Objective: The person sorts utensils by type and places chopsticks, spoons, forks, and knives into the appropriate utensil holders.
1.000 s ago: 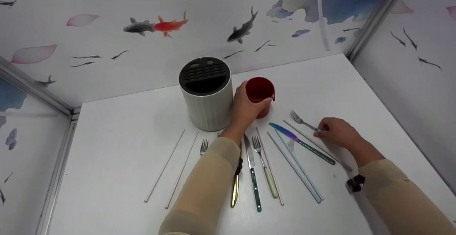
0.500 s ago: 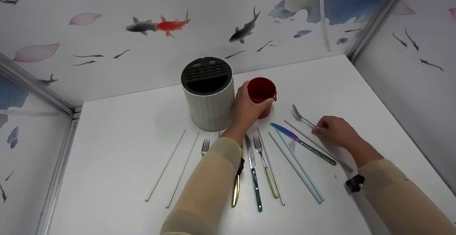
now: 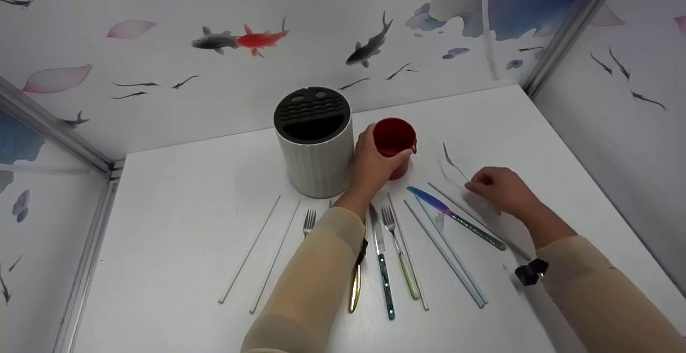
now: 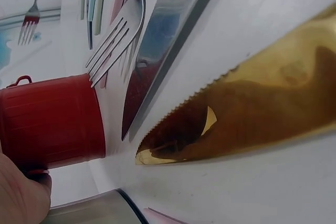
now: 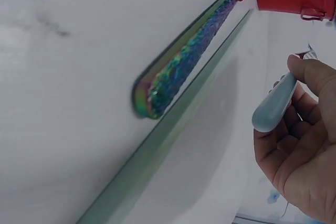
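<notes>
My left hand point(image 3: 372, 165) grips the side of a small red bucket-shaped cup point(image 3: 394, 136), fingers behind it and thumb at the near right rim. The cup, with a little side handle, also shows in the left wrist view. A white ribbed utensil holder point(image 3: 319, 168) with a black slotted top stands just left of that hand. In my right hand point(image 3: 504, 189) a fork point(image 3: 455, 166) is pinched, raised off the table, tines toward the back. The right wrist view shows its pale blue handle point(image 5: 274, 106) between thumb and fingers.
Left of the right hand lies an iridescent knife point(image 3: 455, 216) beside a thin stick point(image 3: 471, 213). Nearer the front are a dark-handled knife point(image 3: 383, 267), a green-handled fork point(image 3: 403, 267), a gold knife point(image 4: 252, 108), another fork point(image 3: 310, 220) and several thin sticks. Printed walls point(image 3: 225, 101) enclose the table.
The right hand has lifted the fork from the table, moving slightly up and back, and its tines have turned edge-on. The left hand keeps its grip on the red cup.
</notes>
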{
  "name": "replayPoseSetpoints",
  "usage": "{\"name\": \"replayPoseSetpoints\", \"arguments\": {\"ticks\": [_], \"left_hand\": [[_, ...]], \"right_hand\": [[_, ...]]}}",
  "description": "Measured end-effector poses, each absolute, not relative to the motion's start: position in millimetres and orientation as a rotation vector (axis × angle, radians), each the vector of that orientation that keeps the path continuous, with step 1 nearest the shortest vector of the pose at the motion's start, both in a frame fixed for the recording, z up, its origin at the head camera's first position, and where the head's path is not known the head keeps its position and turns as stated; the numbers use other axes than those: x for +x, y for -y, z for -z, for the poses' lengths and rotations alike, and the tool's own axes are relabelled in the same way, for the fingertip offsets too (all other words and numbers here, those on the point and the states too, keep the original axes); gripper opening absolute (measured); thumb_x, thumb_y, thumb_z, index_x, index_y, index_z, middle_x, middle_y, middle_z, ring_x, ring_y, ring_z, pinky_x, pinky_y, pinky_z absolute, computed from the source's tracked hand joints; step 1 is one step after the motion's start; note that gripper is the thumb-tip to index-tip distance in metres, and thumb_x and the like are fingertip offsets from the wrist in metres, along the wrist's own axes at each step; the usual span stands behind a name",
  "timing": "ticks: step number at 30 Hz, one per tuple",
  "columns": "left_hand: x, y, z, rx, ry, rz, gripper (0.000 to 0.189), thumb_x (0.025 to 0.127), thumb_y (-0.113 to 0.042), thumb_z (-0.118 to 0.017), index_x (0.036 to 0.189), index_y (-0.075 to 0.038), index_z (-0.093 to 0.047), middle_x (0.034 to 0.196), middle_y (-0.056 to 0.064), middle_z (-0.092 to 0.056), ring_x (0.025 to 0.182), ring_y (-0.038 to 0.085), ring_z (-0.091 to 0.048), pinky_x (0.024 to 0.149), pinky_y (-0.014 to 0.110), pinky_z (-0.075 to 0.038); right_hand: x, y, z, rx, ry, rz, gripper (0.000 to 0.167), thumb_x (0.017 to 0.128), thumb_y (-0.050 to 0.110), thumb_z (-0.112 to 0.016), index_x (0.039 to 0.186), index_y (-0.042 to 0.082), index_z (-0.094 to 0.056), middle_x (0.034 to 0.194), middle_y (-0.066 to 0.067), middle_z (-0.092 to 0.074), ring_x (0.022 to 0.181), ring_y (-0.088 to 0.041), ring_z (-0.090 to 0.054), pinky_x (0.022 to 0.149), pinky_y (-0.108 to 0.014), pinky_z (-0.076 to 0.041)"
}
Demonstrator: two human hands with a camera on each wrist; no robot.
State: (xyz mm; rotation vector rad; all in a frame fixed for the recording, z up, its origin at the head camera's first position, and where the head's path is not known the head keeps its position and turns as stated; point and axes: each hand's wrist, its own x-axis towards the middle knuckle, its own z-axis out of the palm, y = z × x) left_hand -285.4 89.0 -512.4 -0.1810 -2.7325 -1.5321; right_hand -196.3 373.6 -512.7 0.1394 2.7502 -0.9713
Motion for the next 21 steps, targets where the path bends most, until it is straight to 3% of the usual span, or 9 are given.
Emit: {"name": "replayPoseSetpoints", "arguments": {"ticks": [7,12,21], "left_hand": [[-285.0,-89.2,513.3,-0.187,2.722,1.547,0.099,0.084,-0.050,-0.084,0.161,-0.019,-0.031,0.158,0.002,-0.047,0.142,0.018,-0.048,0.112,0.037,-0.051],[-284.8,-89.1,513.4,-0.181,2.726,1.539,0.100,0.083,-0.052,-0.084,0.162,-0.020,-0.031,0.158,0.001,-0.047,0.143,0.019,-0.048,0.111,0.037,-0.052],[-284.9,-89.6,514.4,-0.179,2.712,1.549,0.100,0.083,-0.049,-0.085,0.161,-0.019,-0.031,0.158,0.000,-0.047,0.143,0.018,-0.047,0.110,0.037,-0.053]], "right_hand": [[-198.0,-366.1,508.9,0.182,-2.720,1.235,0.036,0.104,0.035,-0.063,0.118,0.002,-0.071,0.106,-0.016,-0.066,0.091,-0.025,-0.053,0.073,-0.028,-0.050],[-200.3,-358.8,507.7,0.184,-2.648,1.427,0.042,0.106,0.036,-0.059,0.125,0.000,-0.066,0.114,-0.017,-0.065,0.098,-0.023,-0.056,0.080,-0.022,-0.055],[-209.3,-344.0,495.5,0.240,-2.471,1.737,0.037,0.104,0.035,-0.063,0.126,0.005,-0.064,0.113,0.001,-0.071,0.104,-0.013,-0.068,0.086,-0.021,-0.060]]}}
